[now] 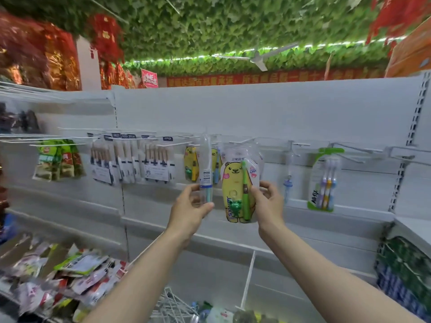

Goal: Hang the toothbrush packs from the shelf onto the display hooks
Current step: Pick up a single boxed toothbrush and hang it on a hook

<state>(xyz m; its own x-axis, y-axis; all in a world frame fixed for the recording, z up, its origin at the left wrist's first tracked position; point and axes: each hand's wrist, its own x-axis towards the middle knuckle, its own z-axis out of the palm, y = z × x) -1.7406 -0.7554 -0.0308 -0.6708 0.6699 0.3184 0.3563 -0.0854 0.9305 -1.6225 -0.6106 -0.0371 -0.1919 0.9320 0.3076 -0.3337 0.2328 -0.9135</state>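
While both hands work at the hook row, the hanging looks roughly half done.

The left hand (193,206) has its grip pinched on a slim clear toothbrush pack (206,169), held edge-on; the right hand (268,201) holds the yellow bear toothbrush pack (234,183), hooked or not cannot be told. Several packs already hang, empty hooks (356,149) remain at right, and a heap of loose packs (70,271) waits below. The white back panel (256,108) stands under a leafy ceiling (210,31).
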